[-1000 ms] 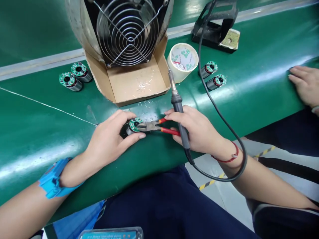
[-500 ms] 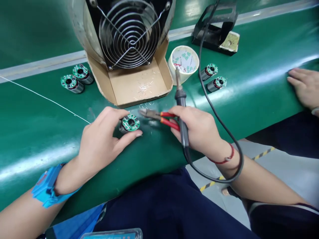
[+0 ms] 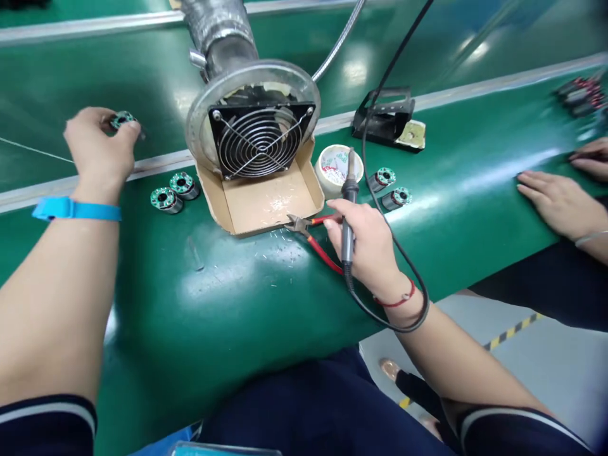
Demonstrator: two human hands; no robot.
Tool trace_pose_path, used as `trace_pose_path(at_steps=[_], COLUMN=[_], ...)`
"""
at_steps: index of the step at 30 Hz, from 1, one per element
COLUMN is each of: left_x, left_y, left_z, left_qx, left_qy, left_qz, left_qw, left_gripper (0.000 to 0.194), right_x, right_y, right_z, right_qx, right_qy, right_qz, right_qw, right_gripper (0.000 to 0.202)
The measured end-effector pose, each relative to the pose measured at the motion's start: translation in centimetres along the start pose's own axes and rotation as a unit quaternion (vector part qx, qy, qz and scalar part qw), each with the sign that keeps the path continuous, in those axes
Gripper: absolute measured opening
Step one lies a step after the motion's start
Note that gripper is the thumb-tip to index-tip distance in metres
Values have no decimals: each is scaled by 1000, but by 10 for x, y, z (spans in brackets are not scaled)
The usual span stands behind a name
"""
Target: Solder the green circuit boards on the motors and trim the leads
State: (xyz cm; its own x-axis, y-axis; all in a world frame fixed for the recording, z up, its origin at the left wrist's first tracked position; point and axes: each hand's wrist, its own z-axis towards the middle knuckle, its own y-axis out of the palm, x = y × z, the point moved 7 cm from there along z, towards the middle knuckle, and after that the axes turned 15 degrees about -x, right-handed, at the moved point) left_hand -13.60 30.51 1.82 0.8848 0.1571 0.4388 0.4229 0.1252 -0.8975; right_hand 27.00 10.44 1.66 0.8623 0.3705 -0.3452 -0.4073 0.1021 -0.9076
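Raised at the far left, my left hand (image 3: pixel 102 149) grips a motor stator with a green ring circuit board (image 3: pixel 122 120) between thumb and fingers. My right hand (image 3: pixel 368 240) holds two tools at once: a soldering iron (image 3: pixel 348 244), its tip pointing up, and red-handled cutting pliers (image 3: pixel 299 224) with jaws and handles apart. The plier jaws are at the front edge of a cardboard tray (image 3: pixel 256 215). Tiny wire clippings (image 3: pixel 278 204) lie in the tray and on the green bench before it. Two similar board-topped parts (image 3: pixel 173 192) stand left of the tray.
A round fan with a wire guard (image 3: pixel 261 149) sits over the tray. Right of it are a tape roll (image 3: pixel 332 183), two more board-topped parts (image 3: pixel 389 189) and a black iron stand with sponge (image 3: pixel 389 126). A co-worker's hands (image 3: pixel 560 199) rest at the right; the iron's cable (image 3: pixel 365 126) loops across.
My left hand has lifted the board-topped part off the bench and carried it up and left. The pliers' handles have spread apart. The view has shifted, showing more of the bench's back.
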Motion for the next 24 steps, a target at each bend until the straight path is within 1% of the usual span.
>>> trace_pose_path(at_steps=[1, 3, 4, 6, 7, 9, 11, 12, 14, 16, 18, 20, 22, 24], left_x=[-4, -12, -15, -18, -17, -11, -3, 2, 8, 12, 13, 17, 28, 46], left_y=[0, 0, -1, -6, -8, -7, 0, 3, 7, 7, 6, 5, 7, 14], left_z=[4, 5, 2, -12, -22, -48, -79, -94, -120, -138, -149, -162, -180, -202], left_qx=[-11, -32, -38, -40, -42, -74, -144, -180, -219, -218, -201, -189, -210, -269], left_qy=[-22, -65, -76, -84, -79, -50, -14, 0, 22, 36, 39, 46, 67, 91], left_qz=[-3, -15, -19, -26, -35, -64, -97, -103, -98, -93, -95, -129, -196, -267], left_qw=[1000, 997, 996, 995, 995, 994, 985, 978, 971, 971, 974, 972, 956, 921], left_gripper=[47, 49, 52, 62, 65, 61, 52, 53, 52, 45, 40, 41, 45, 47], right_x=[4, 11, 14, 19, 21, 23, 24, 23, 20, 16, 10, 2, -7, -16], right_y=[-2, -3, -2, -1, 0, 1, 1, 1, -2, -8, -15, -23, -27, -27], right_z=[1, 1, -1, -6, -8, -11, -10, -9, -6, -5, -7, -13, -21, -27], right_qx=[3, 6, 10, 25, 31, 43, 46, 48, 54, 69, 86, 104, 114, 106], right_qy=[12, 36, 45, 43, 38, 30, 24, 19, 6, -10, -24, -47, -68, -80], right_qz=[20, 62, 81, 114, 126, 137, 132, 129, 123, 117, 112, 117, 146, 208], right_qw=[1000, 997, 996, 992, 991, 989, 990, 990, 991, 991, 990, 987, 980, 969], right_gripper=[29, 31, 34, 42, 45, 45, 41, 39, 35, 32, 29, 29, 35, 44])
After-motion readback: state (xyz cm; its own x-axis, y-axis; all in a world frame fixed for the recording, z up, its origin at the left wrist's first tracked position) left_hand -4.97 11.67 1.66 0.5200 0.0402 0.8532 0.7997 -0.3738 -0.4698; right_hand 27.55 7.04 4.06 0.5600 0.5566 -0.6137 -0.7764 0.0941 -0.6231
